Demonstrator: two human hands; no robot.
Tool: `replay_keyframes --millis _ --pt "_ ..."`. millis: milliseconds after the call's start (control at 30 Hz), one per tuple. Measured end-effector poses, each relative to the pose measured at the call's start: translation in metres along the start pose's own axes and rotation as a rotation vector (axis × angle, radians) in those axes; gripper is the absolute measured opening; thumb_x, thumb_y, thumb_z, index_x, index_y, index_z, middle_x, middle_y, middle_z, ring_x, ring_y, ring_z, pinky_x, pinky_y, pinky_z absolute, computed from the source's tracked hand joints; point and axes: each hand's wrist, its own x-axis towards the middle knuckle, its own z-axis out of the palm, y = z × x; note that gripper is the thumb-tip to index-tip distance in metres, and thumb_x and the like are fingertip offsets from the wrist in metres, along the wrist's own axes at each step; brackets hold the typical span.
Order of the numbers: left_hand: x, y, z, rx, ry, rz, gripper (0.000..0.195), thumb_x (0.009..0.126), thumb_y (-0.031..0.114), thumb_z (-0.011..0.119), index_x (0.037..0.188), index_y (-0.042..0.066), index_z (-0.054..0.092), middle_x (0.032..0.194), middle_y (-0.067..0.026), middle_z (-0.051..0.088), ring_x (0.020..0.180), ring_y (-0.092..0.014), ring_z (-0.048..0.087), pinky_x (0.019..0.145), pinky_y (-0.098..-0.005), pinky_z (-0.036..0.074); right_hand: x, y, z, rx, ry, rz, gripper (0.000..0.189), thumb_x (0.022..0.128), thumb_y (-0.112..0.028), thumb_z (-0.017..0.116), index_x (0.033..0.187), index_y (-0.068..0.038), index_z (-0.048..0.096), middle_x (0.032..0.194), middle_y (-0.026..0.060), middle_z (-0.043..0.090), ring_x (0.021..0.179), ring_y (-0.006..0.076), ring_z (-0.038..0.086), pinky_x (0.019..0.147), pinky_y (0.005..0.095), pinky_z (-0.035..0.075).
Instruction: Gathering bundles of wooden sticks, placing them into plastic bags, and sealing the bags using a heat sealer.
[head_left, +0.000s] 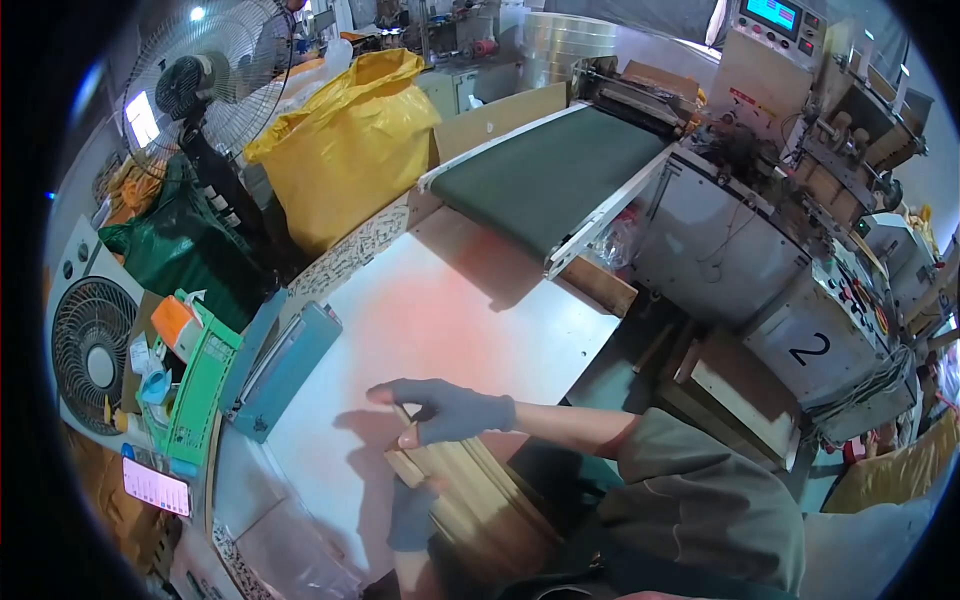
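A bundle of flat, yellowish-brown packs (495, 502), layered like folded film or paper, lies over the near edge of the white tabletop, close to my body. My right hand (457, 411), in a grey fingerless glove, holds the far end of the bundle, with thumb and forefinger around its top corner. My left hand (412, 510), gloved the same way, grips the bundle's left side from below; part of its fingers is hidden behind it. The white tabletop (450, 322) stretches beyond both hands.
A green conveyor belt (555, 172) ends above the table's far side. At left stand a blue-grey heat sealer (289, 375), a green basket (199, 397), a phone (156, 485) and a fan (97, 360). A yellow bag (352, 150) stands behind; a machine cabinet (720, 247) is at right.
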Motion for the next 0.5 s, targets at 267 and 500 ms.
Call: replay_keyframes --millis 267,500 --pt "0.032 -0.088 -0.090 0.053 -0.068 0.164 0.096 0.073 0.056 0.071 0.140 0.002 0.030 0.132 -0.0100 0.045 0.118 -0.021 0.047 0.098 -0.0356 0.040 0.006 0.008 -0.005 -0.193 -0.221 0.278 0.033 0.082 -0.030 0.068 0.100 -0.002 0.069 0.090 0.0099 0.069 0.082 0.0149 0.062 0.076 0.0298 0.048" --pt "0.009 -0.043 -0.017 0.360 0.240 0.028 0.083 0.087 0.054 0.056 0.142 0.000 0.025 0.141 -0.0115 0.035 0.127 -0.021 0.037 0.103 -0.0335 0.035 0.031 0.025 0.005 0.061 -0.546 0.067 0.025 0.084 -0.016 0.063 0.101 0.002 0.067 0.090 0.0097 0.068 0.086 0.0140 0.061 0.081 0.0287 0.047"
